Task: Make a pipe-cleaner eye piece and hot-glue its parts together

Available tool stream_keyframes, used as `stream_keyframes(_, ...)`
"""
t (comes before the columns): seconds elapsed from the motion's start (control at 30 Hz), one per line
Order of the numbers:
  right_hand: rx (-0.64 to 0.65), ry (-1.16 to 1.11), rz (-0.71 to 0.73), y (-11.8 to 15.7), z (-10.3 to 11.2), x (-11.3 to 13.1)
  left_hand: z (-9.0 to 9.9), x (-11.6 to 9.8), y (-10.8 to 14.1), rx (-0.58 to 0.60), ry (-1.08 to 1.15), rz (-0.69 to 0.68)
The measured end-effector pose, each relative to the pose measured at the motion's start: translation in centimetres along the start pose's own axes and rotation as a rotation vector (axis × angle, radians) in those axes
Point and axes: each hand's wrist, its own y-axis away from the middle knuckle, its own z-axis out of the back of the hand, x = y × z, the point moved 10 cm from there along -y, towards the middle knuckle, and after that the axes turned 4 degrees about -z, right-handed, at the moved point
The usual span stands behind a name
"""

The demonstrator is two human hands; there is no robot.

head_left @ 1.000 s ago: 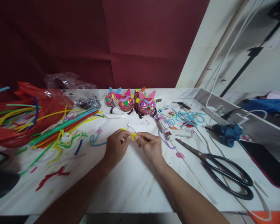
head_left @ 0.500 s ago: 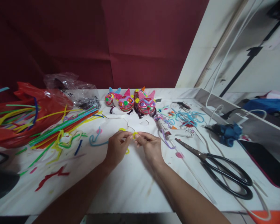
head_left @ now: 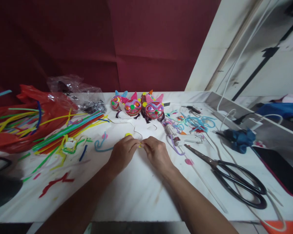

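Observation:
Over the middle of the table, my left hand (head_left: pixel 124 150) and my right hand (head_left: pixel 155 151) meet fingertip to fingertip. Both pinch a small piece of yellow pipe cleaner (head_left: pixel 140 145), mostly hidden by the fingers. Just behind my left hand lies another yellow piece (head_left: pixel 128 134). A blue-grey pipe cleaner (head_left: pixel 103 149) curls on the table to the left of that hand. Beyond my hands is a sheet of white paper (head_left: pixel 146 130). Several painted animal heads with fuzzy ears, one pink-eared (head_left: pixel 154 109), stand at the back.
Bundled pipe cleaners (head_left: pixel 70 131) and a red plastic bag (head_left: pixel 51 113) occupy the left. Big black-handled scissors (head_left: pixel 236 178), a white glue gun (head_left: pixel 185 138), cables and a phone (head_left: pixel 278 169) lie to the right. A dark cup (head_left: pixel 5 188) stands at the near left.
My fingers have closed further over the yellow pipe cleaner, and less of it shows. My right hand has turned inward slightly. The whole view has shifted a little.

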Motion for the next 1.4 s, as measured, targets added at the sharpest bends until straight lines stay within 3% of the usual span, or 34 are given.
stream_keyframes(0.13,-0.045,-0.071,-0.051,-0.2,0.7,-0.3,0.6,0.7,-0.5,-0.012,0.182,0.072)
stream_keyframes(0.4,-0.115,-0.325,-0.242,0.0,0.9,-1.4,1.1,1.8,0.0,-0.109,0.299,0.275)
stream_keyframes(0.67,-0.202,-0.59,-0.438,0.8,0.0,-3.3,-1.1,3.9,1.0,-0.145,0.666,0.545)
stream_keyframes(0.9,-0.216,-0.68,-0.528,1.1,-0.4,-4.5,-2.3,4.1,1.5,-0.169,0.839,0.621)
stream_keyframes(1.03,-0.147,-0.652,-0.5,0.8,-1.1,-4.7,-1.2,4.1,1.2,-0.165,0.646,0.532)
stream_keyframes(1.27,-0.066,-0.091,-0.01,0.1,0.2,-0.1,0.9,0.4,-0.2,-0.1,0.154,0.097)
stream_keyframes(1.4,-0.011,-0.002,-0.015,0.1,-0.1,-0.4,0.4,0.0,-0.3,-0.055,0.133,0.019)
